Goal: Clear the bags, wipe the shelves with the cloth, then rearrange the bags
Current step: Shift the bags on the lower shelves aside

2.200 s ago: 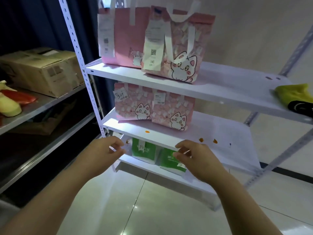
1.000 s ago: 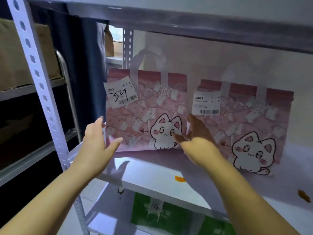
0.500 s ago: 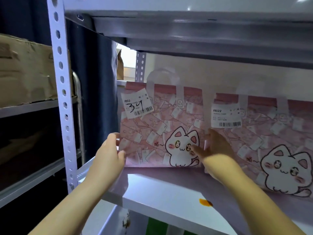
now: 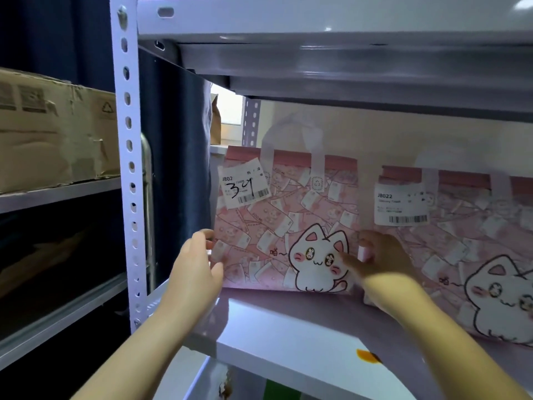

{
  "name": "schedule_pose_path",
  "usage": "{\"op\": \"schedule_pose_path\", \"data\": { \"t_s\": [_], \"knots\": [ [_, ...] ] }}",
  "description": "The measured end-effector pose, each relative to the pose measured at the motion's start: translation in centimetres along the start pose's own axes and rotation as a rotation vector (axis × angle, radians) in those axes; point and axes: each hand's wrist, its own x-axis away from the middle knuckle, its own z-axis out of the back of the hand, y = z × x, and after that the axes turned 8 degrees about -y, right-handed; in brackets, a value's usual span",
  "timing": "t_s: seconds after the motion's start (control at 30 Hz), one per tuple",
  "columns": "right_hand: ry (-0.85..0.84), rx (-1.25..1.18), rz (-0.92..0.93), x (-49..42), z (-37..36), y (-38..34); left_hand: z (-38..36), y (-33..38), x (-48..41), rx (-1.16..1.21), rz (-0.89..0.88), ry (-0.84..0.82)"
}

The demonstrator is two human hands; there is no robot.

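Two pink cat-print bags stand upright on the white middle shelf [image 4: 288, 339]. The left pink bag [image 4: 274, 223] carries a label handwritten "34". The right pink bag [image 4: 467, 243] stands just beside it and runs off the right edge. My left hand [image 4: 196, 269] grips the left bag's left edge, thumb on the front. My right hand [image 4: 383, 261] grips its right edge, thumb across the cat drawing and fingers tucked between the two bags. The bag's bottom rests on the shelf. No cloth is in view.
The upper shelf [image 4: 346, 24] hangs low over the bags. A perforated white post [image 4: 128, 168] stands at the left, with a cardboard box [image 4: 52, 131] on the neighbouring rack. An orange stain [image 4: 367, 356] marks the shelf's front. Something green [image 4: 277, 392] shows below.
My view dropped from standing height to the middle shelf's level. Both hands rose from the shelf's front edge and closed on the two sides of the left pink bag.
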Motion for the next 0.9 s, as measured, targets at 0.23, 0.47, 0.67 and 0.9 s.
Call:
{"op": "schedule_pose_path", "data": {
  "t_s": [0.23,0.47,0.67,0.9],
  "knots": [
    [0.027,-0.216,0.109,2.9,2.5,0.2,0.2,2.8,1.2,-0.184,-0.178,0.138],
    [0.178,-0.011,0.102,6.8,7.1,5.3,-3.6,9.0,2.5,-0.136,-0.414,-0.003],
    [0.467,0.184,0.023,8.4,10.8,10.4,-10.1,12.8,1.9,-0.145,-0.502,-0.175],
    [0.409,0.219,-0.224,8.3,11.9,14.6,-15.0,14.2,1.0,-0.175,-0.336,-0.331]
  ]
}}
